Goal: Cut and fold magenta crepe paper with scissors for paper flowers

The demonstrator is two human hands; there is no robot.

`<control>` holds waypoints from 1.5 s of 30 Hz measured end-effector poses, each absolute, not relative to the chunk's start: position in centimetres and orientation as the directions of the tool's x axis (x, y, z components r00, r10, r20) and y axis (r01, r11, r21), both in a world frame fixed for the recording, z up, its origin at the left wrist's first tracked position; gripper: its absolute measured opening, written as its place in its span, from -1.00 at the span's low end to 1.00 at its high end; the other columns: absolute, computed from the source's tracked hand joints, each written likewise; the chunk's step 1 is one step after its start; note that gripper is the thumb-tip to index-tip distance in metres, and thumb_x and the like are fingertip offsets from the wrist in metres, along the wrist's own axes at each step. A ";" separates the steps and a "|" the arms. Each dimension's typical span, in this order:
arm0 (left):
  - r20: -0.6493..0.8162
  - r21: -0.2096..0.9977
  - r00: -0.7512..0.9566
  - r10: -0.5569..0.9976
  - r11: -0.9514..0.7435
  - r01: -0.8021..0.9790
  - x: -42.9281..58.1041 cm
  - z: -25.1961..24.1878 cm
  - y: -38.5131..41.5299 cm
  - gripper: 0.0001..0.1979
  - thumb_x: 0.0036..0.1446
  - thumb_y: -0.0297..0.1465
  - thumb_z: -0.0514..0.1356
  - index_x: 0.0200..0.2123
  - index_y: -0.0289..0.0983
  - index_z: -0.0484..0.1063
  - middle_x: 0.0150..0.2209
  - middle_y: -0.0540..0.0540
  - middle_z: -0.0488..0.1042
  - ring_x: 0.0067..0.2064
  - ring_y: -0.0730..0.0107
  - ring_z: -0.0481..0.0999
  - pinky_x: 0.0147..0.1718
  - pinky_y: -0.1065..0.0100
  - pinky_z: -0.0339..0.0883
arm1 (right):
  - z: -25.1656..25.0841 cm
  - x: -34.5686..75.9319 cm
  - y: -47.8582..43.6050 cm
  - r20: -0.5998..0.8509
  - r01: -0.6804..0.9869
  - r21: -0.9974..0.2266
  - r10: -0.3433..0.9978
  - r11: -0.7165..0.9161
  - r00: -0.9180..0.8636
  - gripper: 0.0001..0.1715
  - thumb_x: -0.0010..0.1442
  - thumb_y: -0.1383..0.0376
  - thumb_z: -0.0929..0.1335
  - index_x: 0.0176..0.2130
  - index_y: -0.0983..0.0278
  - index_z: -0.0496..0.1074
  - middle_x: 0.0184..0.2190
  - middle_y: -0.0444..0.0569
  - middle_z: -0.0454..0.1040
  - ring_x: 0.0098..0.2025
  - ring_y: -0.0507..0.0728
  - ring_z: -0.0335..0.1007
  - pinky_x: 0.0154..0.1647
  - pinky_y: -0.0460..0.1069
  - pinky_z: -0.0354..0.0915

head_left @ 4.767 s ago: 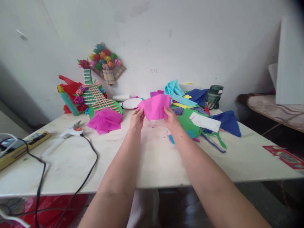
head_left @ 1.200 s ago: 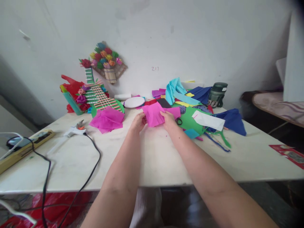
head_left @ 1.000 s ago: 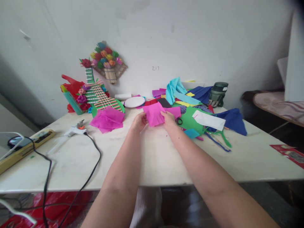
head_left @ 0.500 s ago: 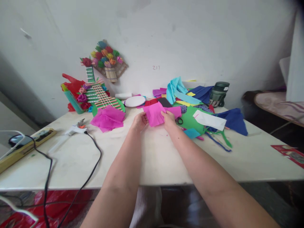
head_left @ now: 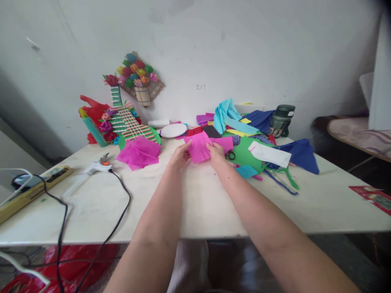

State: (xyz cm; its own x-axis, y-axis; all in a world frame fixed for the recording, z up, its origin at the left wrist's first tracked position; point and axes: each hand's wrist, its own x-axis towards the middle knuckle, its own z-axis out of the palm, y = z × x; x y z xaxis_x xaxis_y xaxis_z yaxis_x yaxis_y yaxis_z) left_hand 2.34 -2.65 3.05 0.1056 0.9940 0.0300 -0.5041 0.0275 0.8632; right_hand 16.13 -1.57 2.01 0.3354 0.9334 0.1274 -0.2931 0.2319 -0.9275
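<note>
A bright pink sheet of crepe paper (head_left: 198, 149) is stretched between my two hands above the middle of the table. The fingers of my left hand (head_left: 181, 156) pinch its left edge. On the opposite side my right hand (head_left: 216, 153) grips it, thumb lying on top. Just behind my right hand, more pink paper (head_left: 225, 143) shows. Close by on the right are the black handles of scissors (head_left: 231, 155), a green sheet (head_left: 248, 151) and a small blue paper piece (head_left: 247, 171).
On the left lie crumpled pink paper (head_left: 139, 152), a paper-flower guitar craft (head_left: 134, 122), a glue gun (head_left: 98, 166) with a black cord (head_left: 127, 191), and a power strip (head_left: 18, 199). A dark bottle (head_left: 281, 121) stands at the back right, beside heaped coloured paper (head_left: 226, 114).
The left fingers have shifted slightly along the pink sheet's left edge, with the thumb now higher on it. My right hand has barely moved; the table's other things are unchanged.
</note>
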 end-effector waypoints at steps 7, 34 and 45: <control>0.061 0.878 0.121 0.991 0.005 -0.479 2.4 2.8 -2.7 -0.85 -0.10 -0.48 0.34 -0.40 -0.40 0.46 -0.47 -0.13 0.52 -0.48 0.41 0.49 -0.47 0.42 0.32 | 2.0 15.8 -1.6 0.105 -0.330 -0.918 0.937 0.220 0.332 -0.90 -0.18 0.32 0.39 -0.57 0.26 0.35 -0.68 -0.27 0.30 -0.55 -0.02 0.21 -0.49 -0.11 0.19; 0.017 0.866 0.022 1.000 -0.003 -0.500 2.2 2.5 -2.3 -0.86 -0.07 -0.45 0.33 -0.46 -0.40 0.46 -0.50 -0.16 0.52 -0.42 0.33 0.53 -0.41 0.38 0.39 | 2.1 16.3 -1.7 0.106 -0.271 -0.940 0.933 0.207 0.345 -0.76 -0.20 0.35 0.41 -0.70 0.26 0.24 -0.77 -0.32 0.14 -0.63 -0.06 0.04 -0.57 -0.10 0.04; -0.022 0.861 -0.020 1.000 0.009 -0.509 2.1 2.4 -2.1 -0.91 0.02 -0.49 0.26 -0.48 -0.39 0.41 -0.55 -0.11 0.50 -0.52 0.44 0.49 -0.48 0.45 0.39 | 1.9 16.3 -1.6 0.103 -0.235 -0.954 0.938 0.188 0.331 -0.77 -0.24 0.29 0.43 -0.69 0.27 0.28 -0.76 -0.31 0.13 -0.60 -0.04 0.07 -0.53 -0.09 0.05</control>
State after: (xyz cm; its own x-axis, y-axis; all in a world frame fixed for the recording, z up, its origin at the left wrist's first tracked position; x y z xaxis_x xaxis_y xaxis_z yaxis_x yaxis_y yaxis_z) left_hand 2.08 -2.07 2.40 -0.0200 0.9996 -0.0220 -0.5086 0.0088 0.8610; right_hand 16.33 -1.57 1.93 0.3308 0.9381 0.1031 -0.2348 0.1876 -0.9538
